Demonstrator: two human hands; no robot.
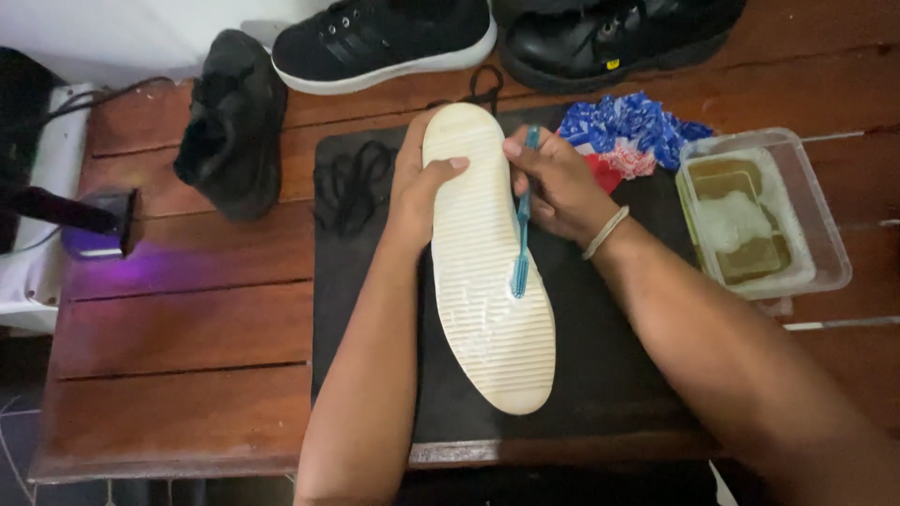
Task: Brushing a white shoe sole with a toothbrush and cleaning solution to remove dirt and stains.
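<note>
A shoe lies sole-up on a black mat (609, 394), its ribbed white sole (483, 319) facing me. My left hand (417, 192) grips the shoe at its far end, thumb over the sole's edge. My right hand (558, 183) holds a blue toothbrush (521, 248) by its handle, and the bristle end rests on the middle of the sole. A pale band sits on my right wrist.
Black laces (352, 183) lie on the mat's left part. A blue, white and red cloth (637, 131) and a clear tub of soapy liquid (759, 215) sit to the right. Three black shoes (234, 122) stand at the back of the wooden table (178, 328). A purple-lit lamp (103, 225) is at left.
</note>
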